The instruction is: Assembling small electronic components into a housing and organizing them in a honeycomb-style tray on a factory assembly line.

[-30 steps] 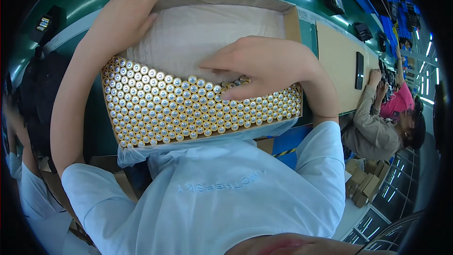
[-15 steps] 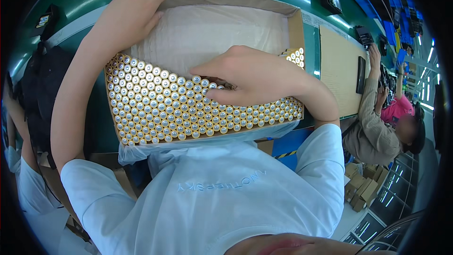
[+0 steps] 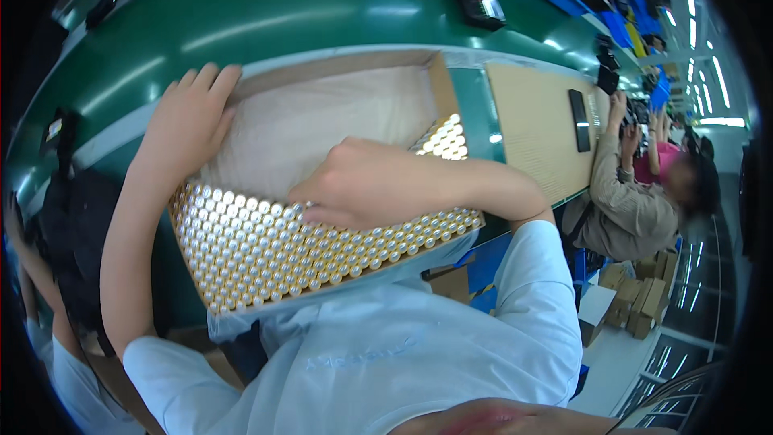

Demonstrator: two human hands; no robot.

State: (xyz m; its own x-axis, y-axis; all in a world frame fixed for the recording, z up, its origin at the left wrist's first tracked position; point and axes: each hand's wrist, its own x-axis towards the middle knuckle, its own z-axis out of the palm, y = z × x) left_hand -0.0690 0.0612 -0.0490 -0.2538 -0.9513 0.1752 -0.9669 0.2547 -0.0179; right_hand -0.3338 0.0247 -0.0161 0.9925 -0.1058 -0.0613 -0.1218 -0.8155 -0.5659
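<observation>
A shallow cardboard box [image 3: 444,84] with a clear plastic liner lies in front of me. Many upright cylindrical batteries [image 3: 250,254], silver-topped with gold sides, fill its near part in tight rows. The far part shows only the pale lined bottom [image 3: 322,105]. My left hand [image 3: 187,117] is hooked over the box's far left wall, fingers across the rim and thumb on the inner side. At the far edge of the rows my right hand [image 3: 358,185] is closed, thumb and forefinger near each other against the batteries. What lies between those fingers is hidden.
To the right, a flat cardboard sheet [image 3: 527,125] carries a black oblong object [image 3: 579,121]. Small dark devices [image 3: 481,6] stand on the green tabletop [image 3: 306,24]. A co-worker [image 3: 636,185] sits at the right; cartons [image 3: 636,298] are stacked on the floor. A black bag [image 3: 80,217] is at my left.
The whole view has shifted and tilted, so the box appears lower and farther left. My right thumb and forefinger are closer together. The left hand keeps its place on the box wall.
</observation>
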